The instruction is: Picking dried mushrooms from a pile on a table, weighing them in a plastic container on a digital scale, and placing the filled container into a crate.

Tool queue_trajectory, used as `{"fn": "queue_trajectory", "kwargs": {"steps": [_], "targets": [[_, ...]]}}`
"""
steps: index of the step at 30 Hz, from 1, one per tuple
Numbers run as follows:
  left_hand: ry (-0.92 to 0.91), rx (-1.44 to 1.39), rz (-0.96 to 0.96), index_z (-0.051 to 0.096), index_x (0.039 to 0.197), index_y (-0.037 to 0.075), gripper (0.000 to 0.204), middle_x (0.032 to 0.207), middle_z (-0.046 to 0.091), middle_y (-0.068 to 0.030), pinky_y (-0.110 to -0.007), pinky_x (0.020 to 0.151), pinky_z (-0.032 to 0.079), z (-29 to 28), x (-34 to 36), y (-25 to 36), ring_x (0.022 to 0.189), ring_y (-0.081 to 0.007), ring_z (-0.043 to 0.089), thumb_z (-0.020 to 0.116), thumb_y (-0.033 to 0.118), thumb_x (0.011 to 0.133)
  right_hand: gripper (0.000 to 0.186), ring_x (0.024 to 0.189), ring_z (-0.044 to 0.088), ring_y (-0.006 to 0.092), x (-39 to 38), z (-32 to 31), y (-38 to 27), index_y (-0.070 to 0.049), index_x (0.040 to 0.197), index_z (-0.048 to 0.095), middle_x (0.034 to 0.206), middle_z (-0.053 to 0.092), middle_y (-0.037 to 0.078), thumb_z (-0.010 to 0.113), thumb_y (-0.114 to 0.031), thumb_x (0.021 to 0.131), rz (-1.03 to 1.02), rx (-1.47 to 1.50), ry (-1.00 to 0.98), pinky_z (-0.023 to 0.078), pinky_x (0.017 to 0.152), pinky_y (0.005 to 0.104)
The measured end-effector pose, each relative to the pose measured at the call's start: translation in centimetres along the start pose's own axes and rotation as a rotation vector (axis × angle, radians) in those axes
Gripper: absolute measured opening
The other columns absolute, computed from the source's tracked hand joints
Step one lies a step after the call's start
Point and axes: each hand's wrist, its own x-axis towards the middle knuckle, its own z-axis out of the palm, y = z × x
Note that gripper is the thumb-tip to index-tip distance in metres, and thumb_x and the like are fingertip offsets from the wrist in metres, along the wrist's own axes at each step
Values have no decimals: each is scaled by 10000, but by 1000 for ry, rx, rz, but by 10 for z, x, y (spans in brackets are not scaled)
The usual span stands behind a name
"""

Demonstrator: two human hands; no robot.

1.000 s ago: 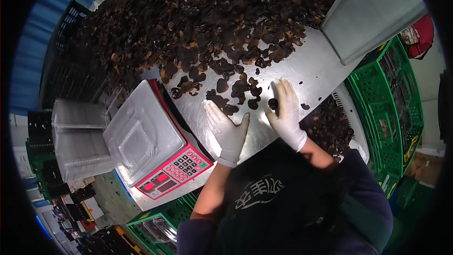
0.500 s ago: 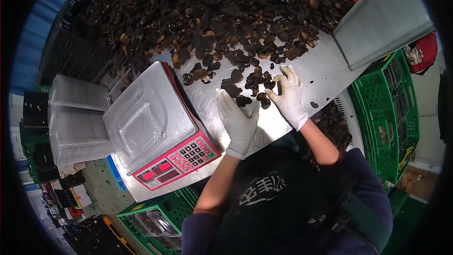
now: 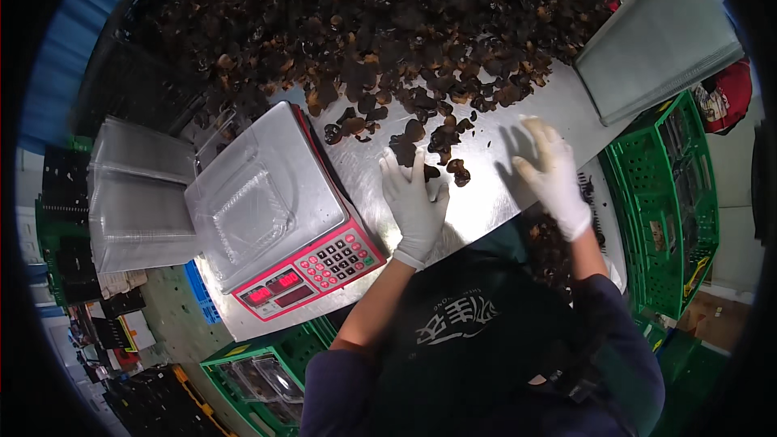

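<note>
My left hand (image 3: 413,206), in a white glove, has its fingers spread at the near side of a few dark brown wood ear mushrooms (image 3: 443,139) on the metal table (image 3: 486,186). Its fingertips reach the nearest pieces; whether they touch is hard to tell. Off to the right, my gloved right hand (image 3: 552,174) hovers over the table's near edge with fingers apart and nothing in it. One small mushroom piece (image 3: 459,171) lies between the hands. Beyond them spreads a large heap of the same mushrooms (image 3: 388,24). Left of my left hand, a clear plastic tray (image 3: 251,209) sits on a red scale (image 3: 312,279).
Stacked clear trays (image 3: 142,194) stand left of the scale. More clear plastic stacks (image 3: 660,36) rise at the table's right end. Green crates stand at the right (image 3: 664,202) and below the scale (image 3: 259,380). A black crate (image 3: 133,73) is at the far left.
My right hand has moved right, away from the mushroom pieces and toward the table edge. My left hand stays near the pieces, its fingers now more spread.
</note>
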Motion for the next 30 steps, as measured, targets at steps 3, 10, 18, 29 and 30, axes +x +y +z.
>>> {"fn": "queue_trajectory", "kwargs": {"steps": [3,10,18,29,30], "targets": [[19,-102,4,509,1303,-18,603,1537,251,-357,-533,1171,263,6,-4,-1,1427,-515,272,768,229,817,610,1366,448,344,24,67,-33,-109,1415,515,1427,516,164,699,-243,849,-48,163,38,297,1141,543],[88,-168,-154,210,1484,-150,950,1549,245,-356,-477,1199,251,-5,-27,-10,1438,-498,281,775,179,795,341,1227,567,232,3,107,-58,-138,1147,705,1199,654,45,686,-39,821,-257,186,52,300,1111,492],[40,-28,-94,212,1470,-166,1039,1511,294,-375,-534,1184,244,4,-24,-12,1409,-514,303,796,308,752,329,1347,471,275,88,139,-64,-176,1103,723,1271,629,59,727,-139,777,-466,-65,-144,331,1111,486],[-21,34,-89,186,1494,-168,1084,1551,259,-345,-492,1209,213,2,-28,-14,1449,-446,273,782,372,766,106,982,660,272,21,-16,4,-107,896,756,948,714,67,736,-170,812,79,-12,-312,456,907,431],[-59,37,-116,185,1494,-169,1080,1556,246,-347,-490,1210,208,2,-27,-12,1454,-450,259,779,367,769,140,966,657,286,20,-15,2,-104,942,748,951,709,79,726,-158,814,7,-70,-230,460,895,427]]}}
